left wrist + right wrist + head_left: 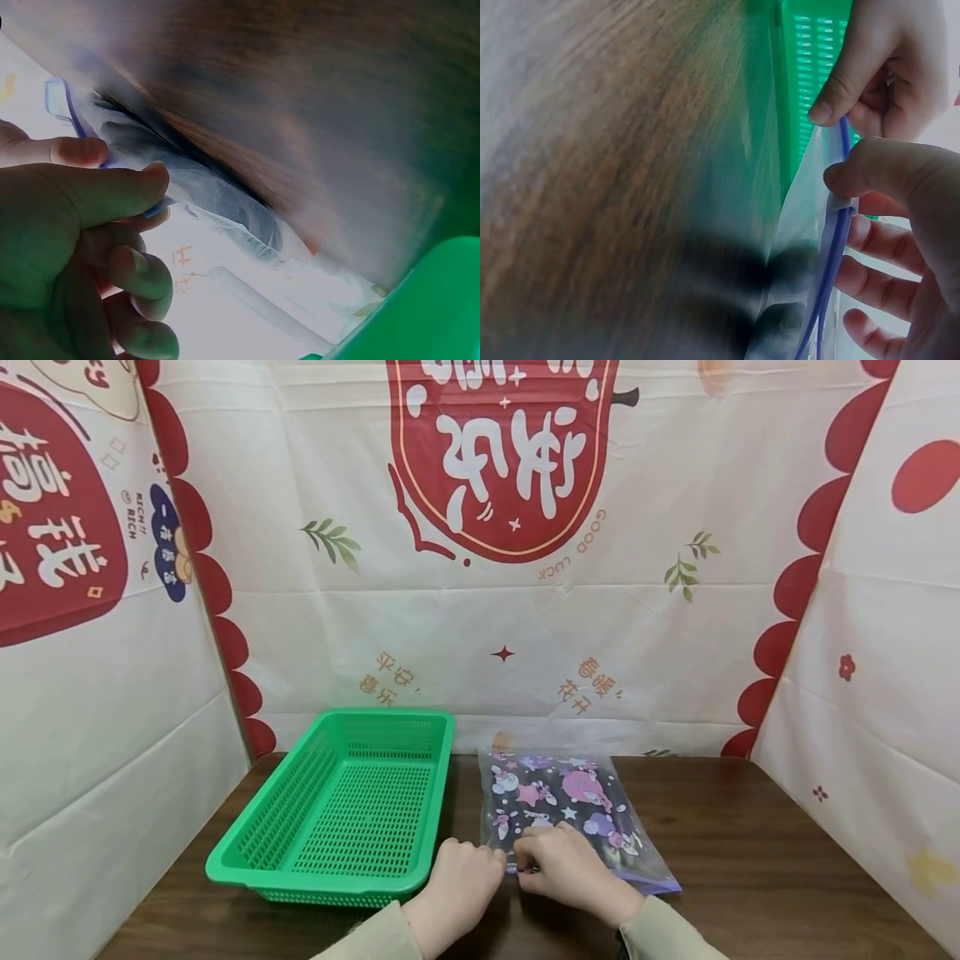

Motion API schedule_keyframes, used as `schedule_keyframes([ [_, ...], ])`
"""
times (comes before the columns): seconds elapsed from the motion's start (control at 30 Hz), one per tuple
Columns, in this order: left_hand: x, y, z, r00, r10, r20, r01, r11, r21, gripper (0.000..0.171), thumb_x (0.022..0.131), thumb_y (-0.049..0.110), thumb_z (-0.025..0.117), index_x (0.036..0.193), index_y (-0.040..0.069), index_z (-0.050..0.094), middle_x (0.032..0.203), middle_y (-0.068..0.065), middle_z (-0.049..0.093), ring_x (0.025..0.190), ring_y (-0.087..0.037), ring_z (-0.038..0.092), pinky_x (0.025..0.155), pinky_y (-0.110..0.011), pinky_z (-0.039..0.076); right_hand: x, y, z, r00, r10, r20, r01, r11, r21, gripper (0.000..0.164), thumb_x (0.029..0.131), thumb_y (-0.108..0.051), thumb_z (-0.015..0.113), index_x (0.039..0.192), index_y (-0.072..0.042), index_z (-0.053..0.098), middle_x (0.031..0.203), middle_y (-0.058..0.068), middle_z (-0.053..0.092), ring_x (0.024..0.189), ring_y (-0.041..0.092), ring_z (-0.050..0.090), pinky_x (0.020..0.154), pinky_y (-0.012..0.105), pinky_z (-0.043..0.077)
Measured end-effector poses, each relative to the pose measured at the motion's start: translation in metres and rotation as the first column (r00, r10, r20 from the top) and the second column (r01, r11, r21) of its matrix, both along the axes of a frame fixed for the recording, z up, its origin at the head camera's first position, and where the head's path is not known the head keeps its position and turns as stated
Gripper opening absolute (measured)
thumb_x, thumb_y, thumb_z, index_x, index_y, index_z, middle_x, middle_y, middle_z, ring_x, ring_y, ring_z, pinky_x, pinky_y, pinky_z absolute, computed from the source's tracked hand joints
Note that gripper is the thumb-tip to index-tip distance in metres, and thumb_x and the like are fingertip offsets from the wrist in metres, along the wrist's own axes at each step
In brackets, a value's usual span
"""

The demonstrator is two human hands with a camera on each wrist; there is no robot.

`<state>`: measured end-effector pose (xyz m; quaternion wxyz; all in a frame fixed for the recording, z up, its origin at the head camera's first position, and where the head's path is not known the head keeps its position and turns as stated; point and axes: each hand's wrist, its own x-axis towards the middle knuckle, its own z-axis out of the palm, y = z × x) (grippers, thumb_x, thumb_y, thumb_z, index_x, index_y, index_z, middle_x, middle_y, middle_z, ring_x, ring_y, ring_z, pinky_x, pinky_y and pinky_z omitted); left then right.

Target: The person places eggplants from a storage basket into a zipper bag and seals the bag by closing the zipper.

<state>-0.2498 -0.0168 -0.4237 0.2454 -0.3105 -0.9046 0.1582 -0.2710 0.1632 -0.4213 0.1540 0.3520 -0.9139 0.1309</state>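
A clear zip bag (pixel 551 793) printed with pink, purple and white cartoon figures and stars lies on the table, its purple-edged mouth (pixel 831 262) toward me. Something dark shows through it; I cannot tell what. With thumb and fingers, my left hand (pixel 459 889) pinches the left end of the bag's mouth. Close beside it, my right hand (pixel 562 868) pinches the purple zip strip at a small pale slider (pixel 842 202). In the right wrist view, the right hand's other fingers are loosely bent behind the strip. Toward the right corner, the two purple edges stand slightly apart.
A green plastic basket (pixel 442 793) with slotted walls stands left of the bag, close to my left hand. The brown wooden table (pixel 720 827) extends to the right. Printed cloth (pixel 480 618) hangs at the back and on both sides.
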Motion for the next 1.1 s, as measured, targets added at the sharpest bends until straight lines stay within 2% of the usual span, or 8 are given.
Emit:
schedule_keyframes([
  [0.4, -0.0006, -0.0020, -0.0007, 0.999, 0.020, 0.042, -0.020, 1.000, -0.012, 0.020, 0.083, 0.022, 0.072, 0.069, 0.020, 0.058, 0.055, 0.003, 0.049, 0.047, -0.013, 0.047, 0.048, -0.030, 0.033, 0.0000, 0.0000, 0.0021, 1.000, 0.000, 0.013, 0.000, 1.000, 0.000, 0.023, 0.069, -0.017, 0.075, 0.065, -0.025, 0.054, 0.068, -0.018, 0.045, 0.055, -0.002, 0.037, 0.058, 0.026, 0.031],
  [0.83, 0.0043, -0.0002, -0.0049, 0.998, 0.006, 0.069, -0.004, 1.000, -0.016, 0.020, 0.083, 0.023, 0.072, 0.070, 0.021, 0.057, 0.056, 0.004, 0.049, 0.048, -0.013, 0.047, 0.050, -0.030, 0.033, 0.0046, 0.0058, -0.0033, 0.999, -0.002, 0.053, 0.002, 1.000, -0.002, 0.023, 0.070, -0.018, 0.076, 0.066, -0.026, 0.055, 0.070, -0.020, 0.045, 0.055, -0.002, 0.037, 0.057, 0.024, 0.033],
  [1.1, 0.0013, -0.0017, -0.0043, 0.999, 0.015, 0.044, -0.015, 1.000, -0.008, 0.019, 0.082, 0.024, 0.073, 0.070, 0.020, 0.058, 0.057, 0.004, 0.051, 0.048, -0.013, 0.048, 0.050, -0.031, 0.034, 0.0025, 0.0047, -0.0021, 1.000, 0.003, 0.025, -0.003, 1.000, 0.005, 0.024, 0.069, -0.016, 0.075, 0.065, -0.026, 0.054, 0.069, -0.019, 0.045, 0.056, -0.001, 0.037, 0.057, 0.024, 0.034],
])
